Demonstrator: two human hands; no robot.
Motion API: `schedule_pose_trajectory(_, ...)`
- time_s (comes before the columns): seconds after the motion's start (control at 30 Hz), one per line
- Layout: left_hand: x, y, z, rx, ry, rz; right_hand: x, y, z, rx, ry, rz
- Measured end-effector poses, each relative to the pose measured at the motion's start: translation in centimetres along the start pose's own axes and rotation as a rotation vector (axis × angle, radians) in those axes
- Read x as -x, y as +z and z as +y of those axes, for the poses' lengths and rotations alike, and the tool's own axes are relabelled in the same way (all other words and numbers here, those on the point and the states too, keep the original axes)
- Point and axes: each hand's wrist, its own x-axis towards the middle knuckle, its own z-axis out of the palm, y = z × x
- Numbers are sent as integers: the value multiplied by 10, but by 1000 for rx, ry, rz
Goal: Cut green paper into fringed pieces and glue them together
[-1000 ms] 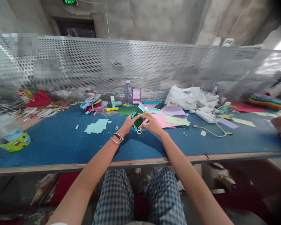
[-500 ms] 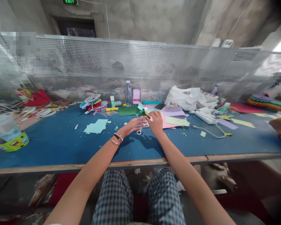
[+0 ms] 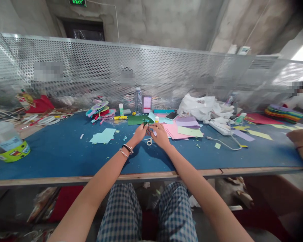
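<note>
My left hand [image 3: 139,133] is closed on a small dark green paper piece [image 3: 146,121] with a fringed-looking top, held up above the table. My right hand [image 3: 160,135] meets it from the other side, its bent fingers closed at the lower end of the same piece. The fingertips partly hide the paper there. Below my hands lies a pair of scissors [image 3: 149,142] with white handles. Just behind them are a flat dark green sheet [image 3: 135,120] and a small glue bottle [image 3: 157,119].
Light blue sheets [image 3: 103,136] lie left, pink sheets [image 3: 175,131] right. Beyond are a yellow glue stick [image 3: 120,117], a water bottle [image 3: 138,101], a phone [image 3: 172,116] and a white plastic bag [image 3: 198,106]. A plastic tub [image 3: 12,151] stands far left; another person's arm [image 3: 301,141] rests far right.
The green paper piece has moved left and is now in my left hand's fingers too. My left hand has closed from spread fingers; my right hand has shifted left and down.
</note>
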Motion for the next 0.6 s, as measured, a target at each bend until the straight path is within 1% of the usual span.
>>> schedule_pose_trajectory(0.13, 1, 0, -4, -36, -12, -29, -1, -3, 7, -135, 185, 111)
schedule_pose_trajectory(0.2, 2, -1, -3, -23, -22, -59, -3, -7, 11, -186, 213, 124)
schedule_pose_trajectory(0.23, 3, -1, -2, -19, -22, -76, -3, -10, 13, -211, 204, 101)
schedule_pose_trajectory(0.33, 6, -2, 3, -39, -3, -106, -6, -15, 19, -300, 167, -39)
schedule_pose_trajectory(0.4, 7, -2, 6, -67, 11, -117, -7, -17, 23, -353, 171, -112)
schedule_pose_trajectory(0.47, 8, -1, 9, -85, 14, -132, -8, -17, 25, -377, 195, -134)
schedule_pose_trajectory(0.6, 9, -1, 10, -125, 19, -162, -7, -15, 27, -377, 218, -121)
